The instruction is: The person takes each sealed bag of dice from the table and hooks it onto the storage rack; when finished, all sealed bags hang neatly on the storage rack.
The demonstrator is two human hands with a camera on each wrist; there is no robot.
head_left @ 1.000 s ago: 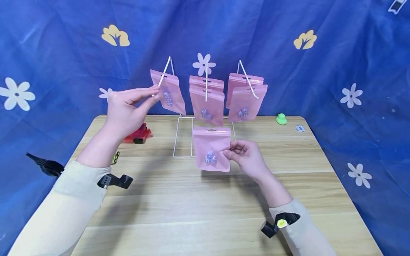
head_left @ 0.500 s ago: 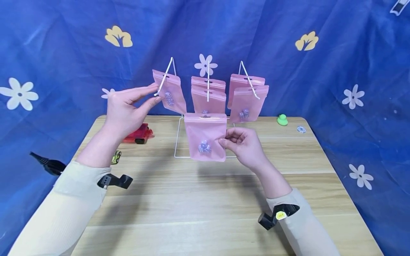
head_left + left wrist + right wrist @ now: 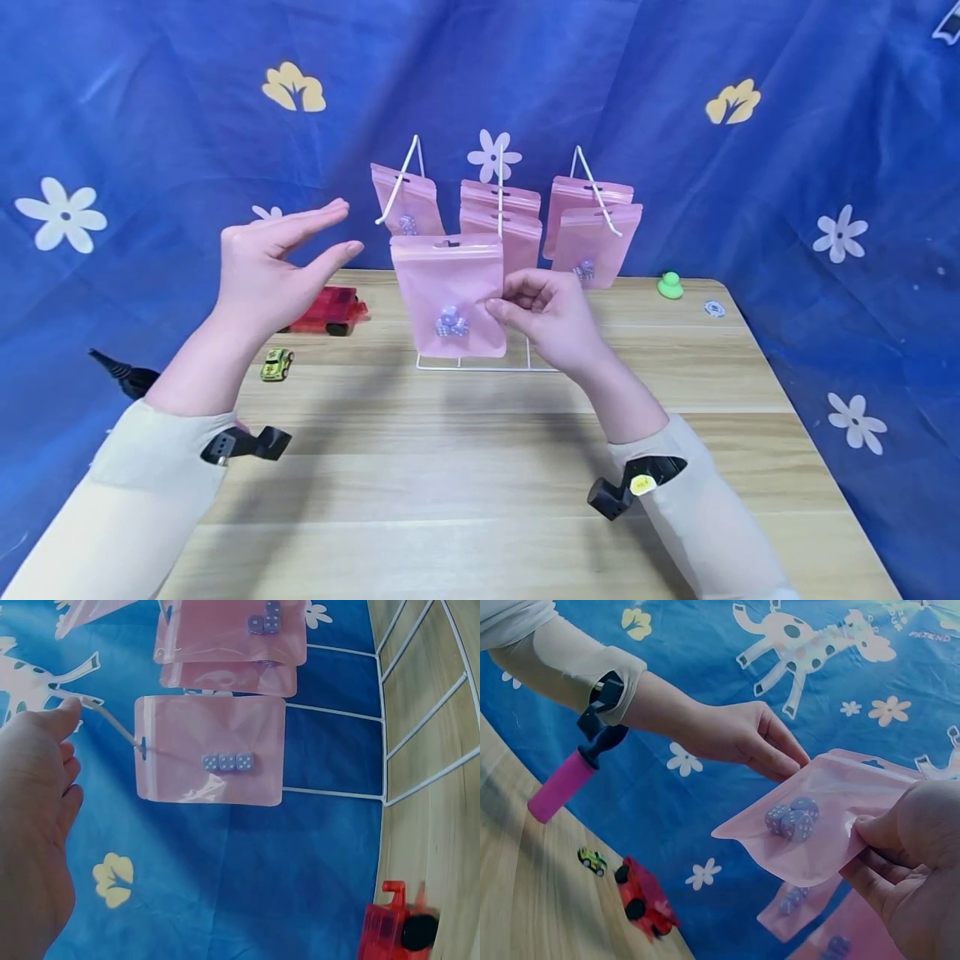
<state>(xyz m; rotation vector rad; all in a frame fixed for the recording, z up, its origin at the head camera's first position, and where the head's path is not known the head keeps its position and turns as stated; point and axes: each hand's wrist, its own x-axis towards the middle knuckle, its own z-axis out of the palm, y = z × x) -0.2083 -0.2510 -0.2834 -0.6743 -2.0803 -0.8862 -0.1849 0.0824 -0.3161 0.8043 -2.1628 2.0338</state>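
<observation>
My right hand (image 3: 551, 321) pinches the right edge of a pink zip bag (image 3: 450, 275), held upright with dice showing inside and its hang slot on top. This bag stands in front of a white wire rack (image 3: 480, 367) and overlaps its left and middle hooks' bags in the head view. On the left hook (image 3: 397, 187) hangs one pink bag (image 3: 180, 776) with three dice in a row. Left of that hook, my left hand (image 3: 270, 271) is raised with fingers straight and thumb apart, holding nothing. Two bags (image 3: 596, 237) hang from the right hook, two more (image 3: 517, 217) from the middle one.
On the wooden table (image 3: 480, 483), a red toy car (image 3: 330, 310) and a small green toy car (image 3: 277, 364) lie at the left. A green duck (image 3: 670, 285) and a round chip (image 3: 714, 308) sit back right. A pink cylinder with a black end (image 3: 561, 786) is beyond the left arm.
My left hand has come away from the left hook and its bag, moving left with the fingers spread. My right hand has raised its bag up and leftward, toward the left hook.
</observation>
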